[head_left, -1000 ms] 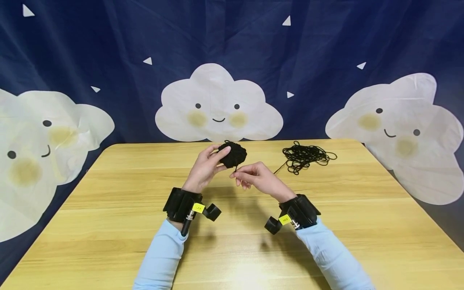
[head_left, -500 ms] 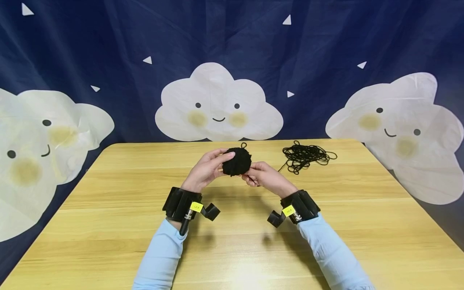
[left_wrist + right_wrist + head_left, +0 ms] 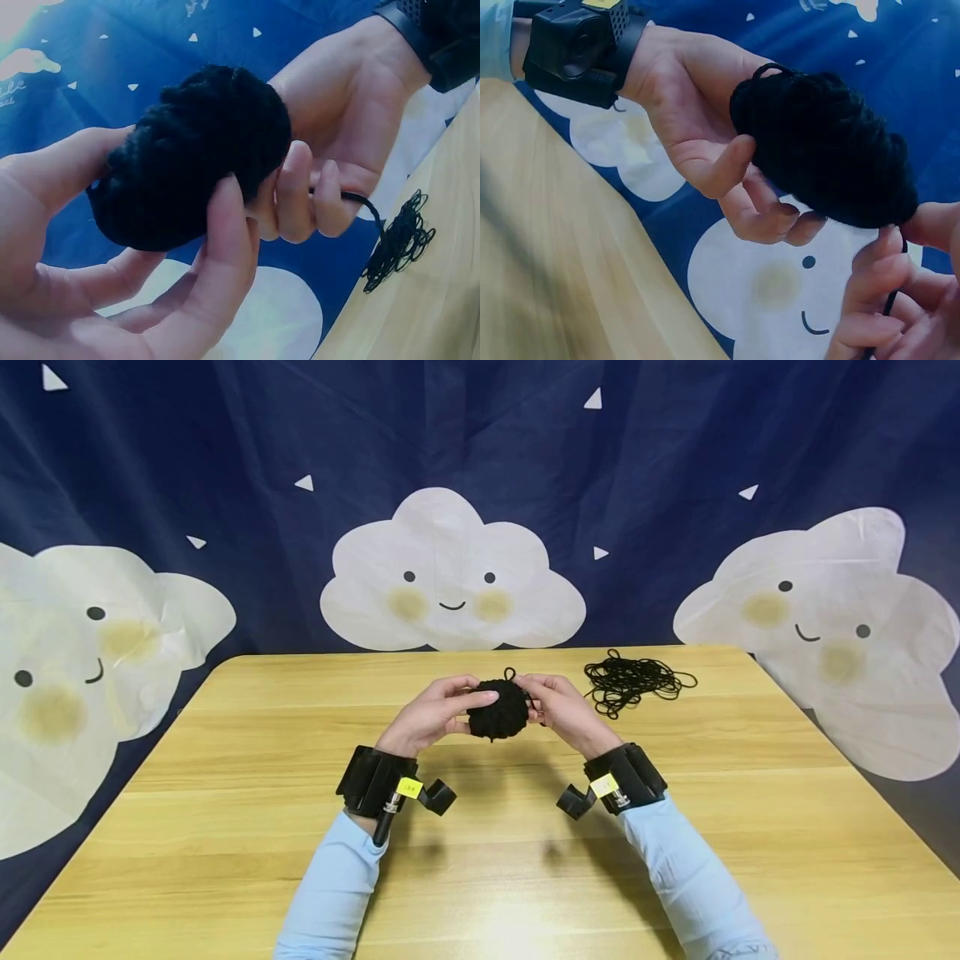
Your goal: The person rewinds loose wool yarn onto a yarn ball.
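A black ball of yarn point(image 3: 501, 713) is held up above the table between both hands. My left hand point(image 3: 429, 714) grips it from the left, thumb across the near face and fingers spread beneath, as the left wrist view shows. At the ball's right side is my right hand point(image 3: 567, 712), its thumb and fingertips pinching the yarn strand point(image 3: 890, 301) right against the ball. In the right wrist view this strand passes down through the curled fingers. A small loop point(image 3: 510, 673) of yarn sticks up at the ball's top.
On the wooden table point(image 3: 480, 860), a loose tangle of black yarn point(image 3: 636, 682) lies at the back right; the strand leads to it from my right hand. Behind the table hangs a dark blue curtain point(image 3: 262, 568) with white clouds.
My right hand has moved up and right, from below the ball to its right side, carrying the strand. My left hand has turned the ball and shifted it slightly right and down.
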The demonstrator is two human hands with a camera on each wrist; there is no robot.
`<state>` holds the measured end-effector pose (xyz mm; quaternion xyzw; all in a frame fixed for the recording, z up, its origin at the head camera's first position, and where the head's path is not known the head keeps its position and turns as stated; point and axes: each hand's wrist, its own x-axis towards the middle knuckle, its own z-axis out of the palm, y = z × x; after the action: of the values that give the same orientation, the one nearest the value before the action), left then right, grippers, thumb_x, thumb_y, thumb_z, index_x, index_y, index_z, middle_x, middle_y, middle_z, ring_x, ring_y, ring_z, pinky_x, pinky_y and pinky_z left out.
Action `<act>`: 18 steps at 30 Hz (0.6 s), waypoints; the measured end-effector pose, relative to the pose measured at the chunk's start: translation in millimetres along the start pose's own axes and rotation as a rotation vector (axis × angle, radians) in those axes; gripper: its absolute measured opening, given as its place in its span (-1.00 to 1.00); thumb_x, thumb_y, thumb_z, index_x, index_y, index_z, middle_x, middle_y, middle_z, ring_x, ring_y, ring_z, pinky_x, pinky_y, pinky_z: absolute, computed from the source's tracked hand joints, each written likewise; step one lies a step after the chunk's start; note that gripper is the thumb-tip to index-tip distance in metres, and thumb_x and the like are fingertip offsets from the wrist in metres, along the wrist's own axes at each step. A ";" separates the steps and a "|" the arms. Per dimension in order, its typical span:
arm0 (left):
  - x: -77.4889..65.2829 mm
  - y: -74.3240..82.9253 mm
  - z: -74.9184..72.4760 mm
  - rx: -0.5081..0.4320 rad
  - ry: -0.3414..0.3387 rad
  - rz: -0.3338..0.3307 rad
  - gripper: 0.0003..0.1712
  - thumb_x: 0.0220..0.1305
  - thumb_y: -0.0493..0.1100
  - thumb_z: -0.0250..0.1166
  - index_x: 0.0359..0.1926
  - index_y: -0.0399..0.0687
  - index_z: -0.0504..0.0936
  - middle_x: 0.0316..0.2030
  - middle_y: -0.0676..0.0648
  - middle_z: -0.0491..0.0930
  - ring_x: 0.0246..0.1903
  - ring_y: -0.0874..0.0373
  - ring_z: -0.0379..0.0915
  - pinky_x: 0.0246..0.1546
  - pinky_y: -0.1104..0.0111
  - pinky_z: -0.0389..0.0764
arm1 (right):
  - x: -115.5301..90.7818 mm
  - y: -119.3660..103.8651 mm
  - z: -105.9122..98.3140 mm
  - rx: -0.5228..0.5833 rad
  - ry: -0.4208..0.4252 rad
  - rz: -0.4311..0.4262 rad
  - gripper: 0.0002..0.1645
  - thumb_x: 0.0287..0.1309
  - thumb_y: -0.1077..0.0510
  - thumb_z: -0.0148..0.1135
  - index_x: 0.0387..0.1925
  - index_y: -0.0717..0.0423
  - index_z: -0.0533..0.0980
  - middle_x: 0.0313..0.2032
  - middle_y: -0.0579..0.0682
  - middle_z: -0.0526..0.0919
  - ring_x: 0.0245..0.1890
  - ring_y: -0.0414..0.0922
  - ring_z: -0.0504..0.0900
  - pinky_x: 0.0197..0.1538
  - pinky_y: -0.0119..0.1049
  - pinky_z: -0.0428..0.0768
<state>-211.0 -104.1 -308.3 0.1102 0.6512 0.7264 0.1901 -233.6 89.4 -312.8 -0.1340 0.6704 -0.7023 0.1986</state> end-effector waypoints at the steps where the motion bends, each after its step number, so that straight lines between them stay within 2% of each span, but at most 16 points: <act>1: -0.1 0.2 0.4 0.004 -0.001 -0.004 -0.81 0.20 -0.25 0.13 -0.21 -0.25 0.35 -0.24 -0.10 0.41 -0.34 0.16 0.50 -0.32 0.30 0.61 | -0.3 -0.6 0.3 -0.009 0.018 -0.007 -0.74 0.30 0.09 -0.11 -0.42 0.11 0.44 -0.63 -0.17 0.36 -0.67 -0.31 0.29 -0.57 -0.52 0.23; 5: 0.1 -0.1 2.3 0.019 0.013 -0.020 -0.85 0.19 -0.27 0.14 -0.29 -0.22 0.34 -0.28 -0.08 0.41 -0.35 0.17 0.50 -0.38 0.34 0.60 | -1.9 -2.6 1.9 -0.082 0.068 -0.055 -0.71 0.27 0.04 -0.04 -0.47 0.12 0.42 -0.64 -0.14 0.27 -0.68 -0.25 0.21 -0.56 -0.44 0.12; 10: 1.1 -1.8 4.3 0.044 0.037 -0.024 -0.80 0.17 -0.25 0.17 -0.39 -0.20 0.28 -0.40 -0.07 0.45 -0.33 0.16 0.53 -0.25 0.24 0.60 | -5.6 -5.6 6.2 -0.218 0.122 -0.128 -0.69 0.27 0.03 -0.04 -0.35 0.21 0.43 -0.60 -0.08 0.26 -0.63 -0.19 0.18 -0.49 -0.40 0.17; 14: 1.7 -2.6 5.6 0.088 0.080 -0.034 -0.76 0.16 -0.23 0.20 -0.40 -0.19 0.26 -0.45 -0.07 0.38 -0.27 0.12 0.54 -0.21 0.21 0.59 | -8.9 -9.2 11.0 -0.299 0.174 -0.158 -0.66 0.27 0.01 -0.04 -0.28 0.23 0.46 -0.52 -0.06 0.39 -0.53 -0.18 0.31 -0.45 -0.40 0.26; 18: 1.9 -1.7 6.8 0.122 0.123 -0.039 -0.74 0.16 -0.23 0.20 -0.29 -0.25 0.28 -0.30 -0.16 0.44 -0.26 0.10 0.54 -0.29 0.27 0.61 | -10.5 -11.7 15.3 -0.352 0.187 -0.194 -0.69 0.28 0.06 -0.05 -0.28 0.24 0.48 -0.42 -0.02 0.51 -0.41 -0.13 0.44 -0.39 -0.38 0.37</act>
<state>-209.7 -97.0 -309.3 0.0642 0.7065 0.6871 0.1568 -218.5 80.8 -299.3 -0.1650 0.7821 -0.5995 0.0407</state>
